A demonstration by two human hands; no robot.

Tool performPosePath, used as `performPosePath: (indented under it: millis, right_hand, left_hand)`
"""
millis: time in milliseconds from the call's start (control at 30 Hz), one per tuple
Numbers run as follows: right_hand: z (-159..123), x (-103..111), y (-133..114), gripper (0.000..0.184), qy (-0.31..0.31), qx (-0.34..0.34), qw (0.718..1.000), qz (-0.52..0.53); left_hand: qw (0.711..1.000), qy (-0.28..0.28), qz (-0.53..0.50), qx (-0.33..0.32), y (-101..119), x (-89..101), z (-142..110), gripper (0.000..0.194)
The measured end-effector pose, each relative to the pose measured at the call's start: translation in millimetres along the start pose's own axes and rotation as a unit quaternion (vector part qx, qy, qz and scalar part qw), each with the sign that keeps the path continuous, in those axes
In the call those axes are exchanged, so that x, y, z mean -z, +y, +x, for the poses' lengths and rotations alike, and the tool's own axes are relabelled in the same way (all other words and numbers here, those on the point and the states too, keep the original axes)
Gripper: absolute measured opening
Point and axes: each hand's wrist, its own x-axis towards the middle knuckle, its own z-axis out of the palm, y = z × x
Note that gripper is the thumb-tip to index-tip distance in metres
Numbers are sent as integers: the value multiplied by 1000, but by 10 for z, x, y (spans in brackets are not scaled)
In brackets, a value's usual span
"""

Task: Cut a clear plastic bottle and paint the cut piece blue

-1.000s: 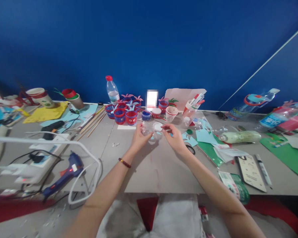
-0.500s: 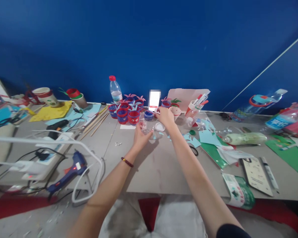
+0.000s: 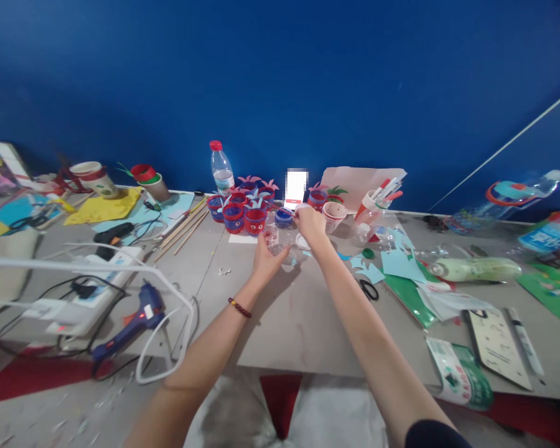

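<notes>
My left hand (image 3: 268, 258) curls around a clear plastic cup-like piece (image 3: 284, 238), perhaps cut from a bottle, and steadies it on the table. My right hand (image 3: 310, 224) pinches a thin stick, likely a paintbrush (image 3: 274, 206), over a small jar of blue paint (image 3: 284, 216). The brush tip is too small to make out. By my right wrist lies a white lid (image 3: 302, 241). Left of the jar stand several red and blue painted cups (image 3: 254, 221) with paper leaves and eyes. A speckled pale cup (image 3: 334, 215) is right of my right hand.
A lit phone (image 3: 296, 188) leans at the wall. Leftward are a glue gun (image 3: 142, 314), a power strip (image 3: 93, 292), cables and wooden sticks (image 3: 182, 230). Rightward lie scissors (image 3: 368, 289), blue paper scraps (image 3: 401, 264), a pale green bottle (image 3: 478, 269) and a marker (image 3: 526, 342).
The view has shifted a little, so the table things sit slightly further right. Both hands keep nearly the same place and grip, with my right hand a touch lower.
</notes>
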Motion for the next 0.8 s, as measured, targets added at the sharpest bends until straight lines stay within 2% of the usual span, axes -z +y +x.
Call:
performPosePath:
  millis: [200,467,667,800]
  right_hand:
    - [-39,89,29,29,2,-11,1000,0]
    - [-155,440,311,24,33,-30,999,-9]
    - [-246,664,556,21,50,-35,996,65]
    - [-294,792,687,18,56,-36,991,120]
  left_hand:
    - [1000,4,-5,0,-6,12,18,58]
    - [999,-8,-15,33,37,3,-7,65]
    - [999,6,-27,26,47,-20,-18,66]
    - [999,-4,-38,31,82,-20,-19,62]
